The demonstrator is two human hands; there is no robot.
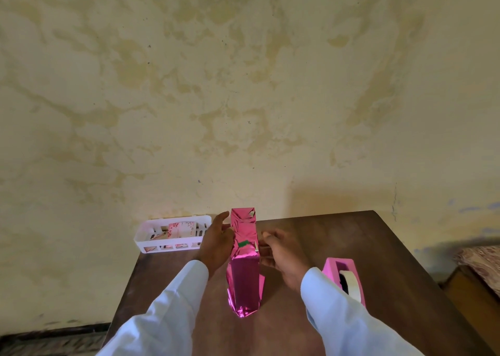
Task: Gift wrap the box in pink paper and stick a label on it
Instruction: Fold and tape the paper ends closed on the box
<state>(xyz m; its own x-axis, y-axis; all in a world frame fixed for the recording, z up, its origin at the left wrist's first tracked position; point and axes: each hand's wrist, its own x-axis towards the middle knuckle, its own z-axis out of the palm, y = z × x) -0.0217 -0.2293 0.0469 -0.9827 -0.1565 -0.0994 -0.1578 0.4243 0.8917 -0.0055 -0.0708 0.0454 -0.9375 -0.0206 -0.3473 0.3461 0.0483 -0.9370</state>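
Observation:
A tall narrow box [244, 271] stands upright on the brown table [338, 236], wrapped in shiny pink paper. Loose paper flares at its base, and a small green patch shows near the folded top. My left hand [216, 244] grips the box's upper left side, thumb raised beside the top flap. My right hand [281, 255] is at the upper right edge, its fingers curled and pinching a small strip of tape against the paper. A pink tape dispenser [345, 280] with a white roll sits just right of my right forearm.
A white slotted plastic basket [151, 233] with printed cards inside sits at the table's far left corner, against the yellowed wall. The table's right and left edges drop off to the floor. A patterned fabric edge [481, 263] shows at far right.

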